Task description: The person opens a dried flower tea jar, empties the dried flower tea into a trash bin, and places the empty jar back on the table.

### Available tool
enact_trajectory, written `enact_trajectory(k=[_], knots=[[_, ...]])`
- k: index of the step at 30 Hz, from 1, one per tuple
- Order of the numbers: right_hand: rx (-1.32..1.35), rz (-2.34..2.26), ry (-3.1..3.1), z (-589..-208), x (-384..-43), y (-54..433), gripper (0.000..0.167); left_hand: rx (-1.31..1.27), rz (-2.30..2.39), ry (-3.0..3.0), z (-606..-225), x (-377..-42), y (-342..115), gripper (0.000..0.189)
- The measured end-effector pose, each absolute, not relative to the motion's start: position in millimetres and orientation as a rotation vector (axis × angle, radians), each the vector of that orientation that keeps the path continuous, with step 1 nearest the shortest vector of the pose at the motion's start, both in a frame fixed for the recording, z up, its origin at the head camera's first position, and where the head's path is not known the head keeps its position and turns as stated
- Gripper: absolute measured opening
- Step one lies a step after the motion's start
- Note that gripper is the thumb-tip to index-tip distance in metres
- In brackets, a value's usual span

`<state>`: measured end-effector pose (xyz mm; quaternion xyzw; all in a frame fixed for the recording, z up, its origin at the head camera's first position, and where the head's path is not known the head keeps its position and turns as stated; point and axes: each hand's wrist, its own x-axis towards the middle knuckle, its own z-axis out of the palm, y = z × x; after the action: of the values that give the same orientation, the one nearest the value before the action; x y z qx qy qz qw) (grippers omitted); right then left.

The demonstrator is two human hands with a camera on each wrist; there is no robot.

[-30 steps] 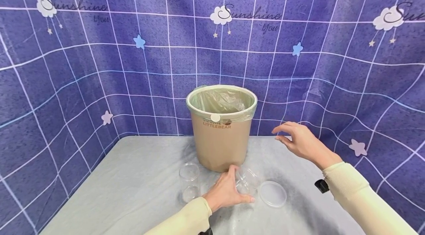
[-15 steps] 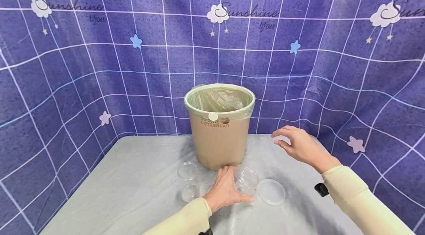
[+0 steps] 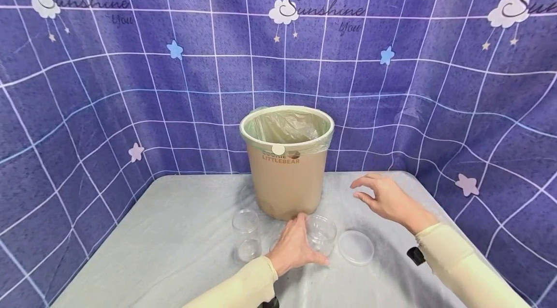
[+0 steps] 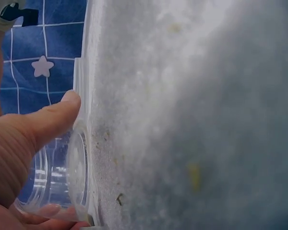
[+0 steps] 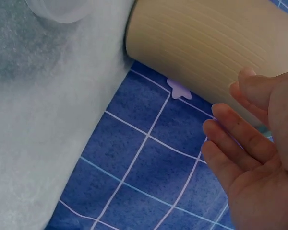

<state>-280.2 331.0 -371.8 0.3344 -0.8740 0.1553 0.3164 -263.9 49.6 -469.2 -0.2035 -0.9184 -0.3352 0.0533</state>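
My left hand (image 3: 296, 245) grips a low, clear plastic jar (image 3: 323, 235) without a lid, in front of the bin. In the left wrist view, the thumb (image 4: 53, 120) is stretched across the near side of the jar (image 4: 57, 177), fingers show beyond it, and its base is at the tabletop. A round, translucent lid (image 3: 356, 247) lies flat just right of the jar. My right hand (image 3: 385, 199) hovers right of the bin, fingers loosely bent and holding nothing; the right wrist view shows this hand (image 5: 259, 158) with its fingers apart.
A beige bin (image 3: 287, 180) with a pale rim and a thin green liner stands at the back middle. Left of my left hand stands another clear container (image 3: 246, 235). The grey tabletop (image 3: 187, 230) ends at a purple-blue checked curtain (image 3: 204, 80).
The jar at my left hand was tilted and now stands more upright, its rim facing up. My right hand has come slightly lower and nearer. The head view has shifted slightly.
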Motion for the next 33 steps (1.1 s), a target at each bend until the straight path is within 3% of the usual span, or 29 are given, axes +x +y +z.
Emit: enact_trajectory(k=[22,33], knots=[[0.836,0.445,-2.376,-383.6,-275.8,321.6,0.019,-0.562,-1.049,-2.827,-464.2,-256.4,46.1,0.125],[0.824,0.437,-2.364,-386.3,-272.0,315.6,0.020,-0.670,-0.909,-2.822,-433.7,-246.1,36.2,0.129]])
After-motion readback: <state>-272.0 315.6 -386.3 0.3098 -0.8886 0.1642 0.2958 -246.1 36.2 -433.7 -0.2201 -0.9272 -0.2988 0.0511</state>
